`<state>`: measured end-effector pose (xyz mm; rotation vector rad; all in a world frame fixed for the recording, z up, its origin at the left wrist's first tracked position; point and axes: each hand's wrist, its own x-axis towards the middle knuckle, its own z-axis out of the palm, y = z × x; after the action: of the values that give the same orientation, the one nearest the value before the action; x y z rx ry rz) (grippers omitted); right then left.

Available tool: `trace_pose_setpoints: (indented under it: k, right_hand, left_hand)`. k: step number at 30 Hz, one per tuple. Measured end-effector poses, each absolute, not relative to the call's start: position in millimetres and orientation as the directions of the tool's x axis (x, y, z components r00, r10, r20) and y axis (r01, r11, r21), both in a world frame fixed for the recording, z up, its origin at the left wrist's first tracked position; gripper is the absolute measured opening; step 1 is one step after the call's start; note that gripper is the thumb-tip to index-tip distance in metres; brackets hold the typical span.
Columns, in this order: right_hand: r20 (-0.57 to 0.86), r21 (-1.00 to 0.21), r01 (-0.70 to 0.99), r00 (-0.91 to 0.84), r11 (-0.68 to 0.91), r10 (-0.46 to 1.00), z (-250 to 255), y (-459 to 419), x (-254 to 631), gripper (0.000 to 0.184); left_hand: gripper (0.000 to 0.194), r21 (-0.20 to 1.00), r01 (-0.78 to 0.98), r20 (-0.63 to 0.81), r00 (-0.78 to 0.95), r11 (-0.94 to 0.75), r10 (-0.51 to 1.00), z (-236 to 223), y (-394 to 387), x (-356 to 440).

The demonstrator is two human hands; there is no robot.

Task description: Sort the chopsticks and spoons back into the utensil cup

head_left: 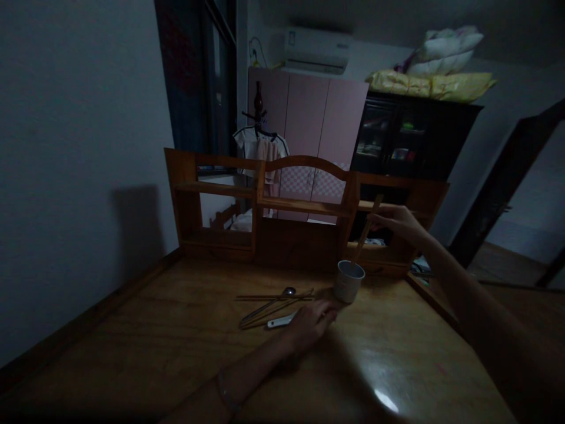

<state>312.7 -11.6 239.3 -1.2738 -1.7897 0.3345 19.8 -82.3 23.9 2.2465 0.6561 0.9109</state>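
Note:
My right hand is raised, pinching wooden chopsticks upright and slightly tilted. Their lower end meets the back rim of a pale metal cup; whether it is inside I cannot tell. My left hand lies palm down on the table just left of the cup, fingers loosely spread and slightly bent. It covers part of a white-handled utensil, whose other end is hidden. Beyond it are a metal spoon with a long handle and several thin chopsticks, some crossing.
The wooden table has a glossy top and a raised shelf unit along its back edge. A wall borders the left side. Behind the shelf stand a coat rack with clothes, a pink wardrobe and a dark cabinet.

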Motion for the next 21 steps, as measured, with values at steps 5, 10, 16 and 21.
trace_pose_setpoints:
  k: [5,10,16,21]
  right_hand:
    - [0.391,-0.61,0.703,-0.134,0.366,0.911,195,9,309,0.047]
    - [0.312,-0.597,0.743,-0.133,0.303,0.941,167,18,307,0.051]
    - [0.254,-0.646,0.713,-0.135,0.272,0.958,156,17,309,0.055]
    - [0.245,-0.676,0.697,-0.093,0.239,0.965,147,19,311,0.055]
  left_hand:
    - [0.029,0.646,0.179,0.481,0.66,-0.742,0.577,26,-83,19]
    - [0.029,0.619,0.211,0.464,0.68,-0.757,0.569,27,-82,18]
    - [0.028,0.593,0.229,0.475,0.675,-0.772,0.564,24,-81,19]
    - [0.027,0.579,0.233,0.491,0.665,-0.781,0.563,20,-79,22]
